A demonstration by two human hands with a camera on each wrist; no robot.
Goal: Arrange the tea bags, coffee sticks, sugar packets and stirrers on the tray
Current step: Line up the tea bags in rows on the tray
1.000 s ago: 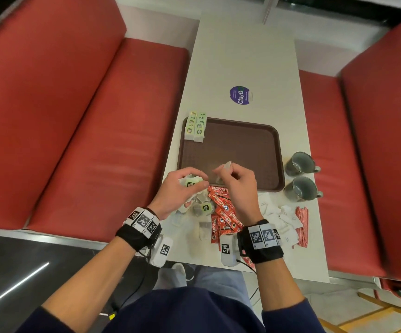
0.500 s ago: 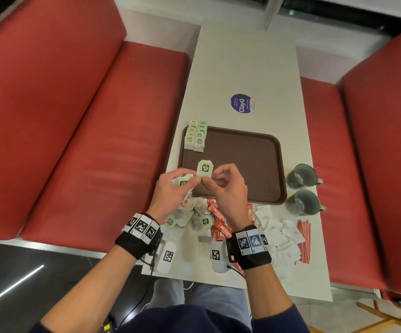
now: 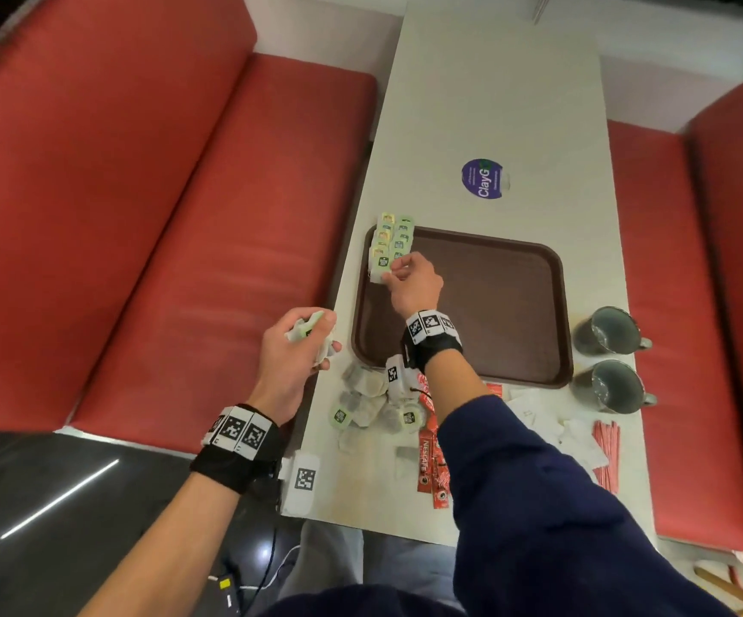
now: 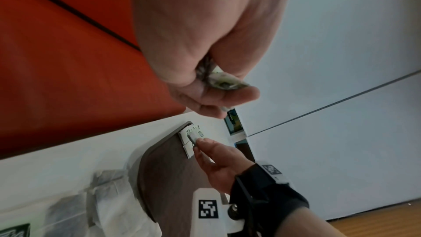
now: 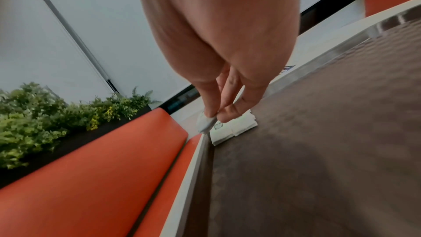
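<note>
A brown tray [image 3: 494, 305] lies on the white table. Two rows of green-tagged tea bags [image 3: 391, 236] overlap at its far left corner. My right hand [image 3: 398, 271] pinches one tea bag [image 3: 382, 267] [image 5: 205, 123] at the near end of those rows, low over the tray [image 5: 318, 150]. My left hand [image 3: 302, 338] hovers beyond the table's left edge and grips a few tea bags [image 3: 305, 329] [image 4: 224, 82]. Loose tea bags [image 3: 367, 400], red coffee sticks [image 3: 429, 460], white sugar packets [image 3: 552, 423] and red stirrers [image 3: 608, 452] lie on the table near me.
Two grey mugs [image 3: 610, 331] [image 3: 616, 387] stand right of the tray. A round purple sticker [image 3: 481, 178] sits on the far tabletop. Red bench seats [image 3: 138, 216] flank the table on both sides. A green plant [image 5: 56, 114] shows behind the left bench.
My right hand carried a tea bag from between the hands, over the pile, forward to the rows at the tray's far left corner. My left hand drew back left, off the table's edge.
</note>
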